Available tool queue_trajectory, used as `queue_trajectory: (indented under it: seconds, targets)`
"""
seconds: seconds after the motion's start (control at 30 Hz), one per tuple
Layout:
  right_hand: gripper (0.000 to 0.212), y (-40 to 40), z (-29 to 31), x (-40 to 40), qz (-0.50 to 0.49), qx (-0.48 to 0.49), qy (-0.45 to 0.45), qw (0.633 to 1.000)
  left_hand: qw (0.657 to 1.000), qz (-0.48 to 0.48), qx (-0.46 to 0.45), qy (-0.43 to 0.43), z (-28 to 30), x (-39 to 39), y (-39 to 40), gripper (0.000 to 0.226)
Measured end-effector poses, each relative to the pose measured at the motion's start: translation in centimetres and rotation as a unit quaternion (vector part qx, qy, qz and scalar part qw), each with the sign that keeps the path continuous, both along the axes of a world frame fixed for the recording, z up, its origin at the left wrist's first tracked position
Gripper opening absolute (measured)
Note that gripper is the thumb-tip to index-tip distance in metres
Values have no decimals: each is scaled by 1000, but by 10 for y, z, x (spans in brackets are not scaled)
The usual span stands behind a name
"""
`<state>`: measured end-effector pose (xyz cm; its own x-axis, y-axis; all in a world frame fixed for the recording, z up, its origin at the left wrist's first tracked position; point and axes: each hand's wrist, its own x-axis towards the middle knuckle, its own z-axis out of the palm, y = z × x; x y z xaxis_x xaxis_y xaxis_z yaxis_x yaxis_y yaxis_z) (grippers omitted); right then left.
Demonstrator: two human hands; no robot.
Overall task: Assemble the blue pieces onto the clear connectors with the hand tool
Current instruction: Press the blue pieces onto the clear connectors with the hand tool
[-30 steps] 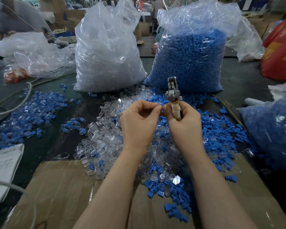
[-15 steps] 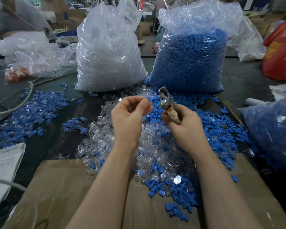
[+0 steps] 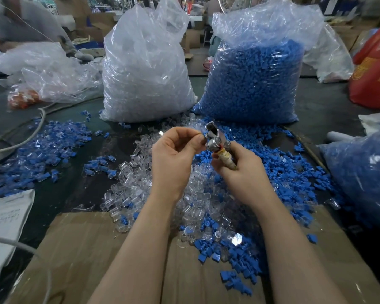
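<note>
A dark worktable (image 3: pixel 329 102) carries two tall plastic sacks — clear connectors (image 3: pixel 145 69) and blue pieces (image 3: pixel 255 82) — with loose heaps of both spilled below. The right hand (image 3: pixel 244 170) grips the hand tool (image 3: pixel 217 143); the left hand (image 3: pixel 173 154) pinches something tiny against its metal head.

One cam only, head-worn, wide-angle w/ bowed edges. Looks fwd & down over both forearms at the bench (image 3: pixel 329 99). Left hand (image 3: pixel 173 154) & right hand (image 3: pixel 241 170) sit close, near frame centre; two bulk bags (image 3: pixel 145 69) stand farther back, workshop beyond at top. No 2nd view, so no overlap.
</note>
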<state>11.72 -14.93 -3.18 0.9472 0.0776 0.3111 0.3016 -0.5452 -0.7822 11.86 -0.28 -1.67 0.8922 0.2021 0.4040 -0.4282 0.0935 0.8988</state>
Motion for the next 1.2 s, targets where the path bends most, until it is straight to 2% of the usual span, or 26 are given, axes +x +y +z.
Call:
queue_trajectory:
  seconds: [0.3, 0.6, 0.73, 0.8, 0.87, 0.93, 1.07, 1.2]
  targets:
    - [3, -1, -1, -1, -6, -21, -5, 1000, 1000, -28, -9, -10, 1, -2, 1, 8]
    - [8, 1, 2, -5, -30, -39, -18, 999, 1000, -18, -2, 4, 1, -1, 1, 9]
    - [5, 3, 1, -4, -36, -64, -25, 997, 999, -16, -24, 44, 2, 0, 1, 9]
    - [3, 4, -1, -3, -55, -82, -40, 994, 994, -9, -69, 81, 3, 0, 4, 8]
    - [4, 2, -3, -2, -91, -90, -52, 990, 981, 26, -139, 130, 3, 3, 16, 6]
    - [3, -3, -3, -1, -138, -92, -55, 985, 961, 101, -195, 166, 2, 6, 37, 7]
    - [16, -16, -4, 2, -221, -120, -45, 967, 913, 264, -242, 194, -3, 6, 78, 11]
    - [8, -22, -6, 4, -262, -188, -6, 947, 853, 335, -320, 241, -9, 3, 96, 8]
